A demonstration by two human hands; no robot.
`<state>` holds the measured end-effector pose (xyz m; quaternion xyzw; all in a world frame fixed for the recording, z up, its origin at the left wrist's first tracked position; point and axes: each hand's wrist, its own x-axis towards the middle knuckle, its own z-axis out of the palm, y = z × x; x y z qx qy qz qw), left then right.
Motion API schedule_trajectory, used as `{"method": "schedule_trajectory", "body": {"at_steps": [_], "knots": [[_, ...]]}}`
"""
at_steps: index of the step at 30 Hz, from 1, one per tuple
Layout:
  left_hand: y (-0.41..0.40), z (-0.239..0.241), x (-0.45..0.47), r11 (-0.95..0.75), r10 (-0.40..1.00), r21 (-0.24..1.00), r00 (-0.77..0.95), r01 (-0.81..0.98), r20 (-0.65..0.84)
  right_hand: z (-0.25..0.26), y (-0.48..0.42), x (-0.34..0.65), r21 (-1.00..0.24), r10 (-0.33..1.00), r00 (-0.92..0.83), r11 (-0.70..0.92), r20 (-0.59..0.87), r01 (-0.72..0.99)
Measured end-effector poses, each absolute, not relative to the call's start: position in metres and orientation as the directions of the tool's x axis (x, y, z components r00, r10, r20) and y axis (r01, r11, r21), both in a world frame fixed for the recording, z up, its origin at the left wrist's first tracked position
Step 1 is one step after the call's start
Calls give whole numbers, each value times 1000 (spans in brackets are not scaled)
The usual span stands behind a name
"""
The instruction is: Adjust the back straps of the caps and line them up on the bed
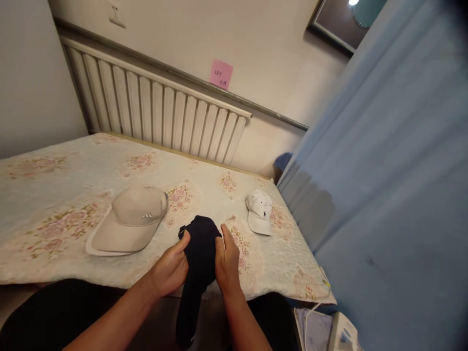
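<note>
Between my two hands is a dark navy cap point(201, 248), held over the near edge of the bed with its brim hanging down toward me. My left hand point(171, 265) grips its left side, thumb on top. On the opposite side my right hand point(227, 261) grips the cap, fingers partly hidden behind it. A beige cap point(135, 209) with a small striped logo lies to the left, a paler brim showing beneath its own. To the right rests a small white cap point(259, 209) with a dark emblem, brim facing me.
The bed's floral cover point(109, 161) stretches out before me. Behind it are a white radiator point(157, 102) and a wall with a pink note point(221, 74). A blue curtain point(365, 170) hangs along the right. A white box point(343, 334) stands low at the bottom right.
</note>
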<state>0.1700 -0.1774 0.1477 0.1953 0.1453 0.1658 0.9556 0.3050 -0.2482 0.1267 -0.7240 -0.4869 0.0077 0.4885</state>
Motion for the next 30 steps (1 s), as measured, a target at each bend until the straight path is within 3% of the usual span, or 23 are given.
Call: {"method": "schedule_trajectory", "body": {"at_steps": [2, 5, 7, 9, 15, 21, 23, 26, 30], "knots": [[-177, 147, 172, 854, 410, 437, 883, -284, -228, 133, -251, 297, -629, 694, 453, 0, 560, 777], [-177, 143, 176, 834, 464, 463, 835, -299, -296, 144, -254, 276, -393, 711, 171, 159, 682, 906], [-178, 141, 177, 836, 475, 457, 818, -304, -325, 146, -254, 265, -254, 723, -4, 247, 691, 935], [-179, 140, 177, 836, 485, 443, 812, -322, -325, 144, -251, 260, -179, 725, -72, 264, 685, 948], [-185, 150, 174, 824, 505, 431, 822, -368, -262, 127, -243, 283, -234, 739, 68, 123, 671, 964], [-181, 152, 168, 874, 385, 392, 900, -286, -204, 123, -247, 299, -469, 722, 347, -36, 598, 882], [-181, 151, 169, 862, 420, 400, 881, -312, -217, 129, -249, 291, -422, 705, 309, -15, 639, 907], [-183, 149, 170, 860, 447, 406, 840, -309, -308, 138, -252, 271, -246, 705, 94, 117, 703, 962], [-185, 146, 171, 866, 467, 367, 815, -340, -345, 141, -251, 254, -94, 739, -108, 226, 665, 970]]}}
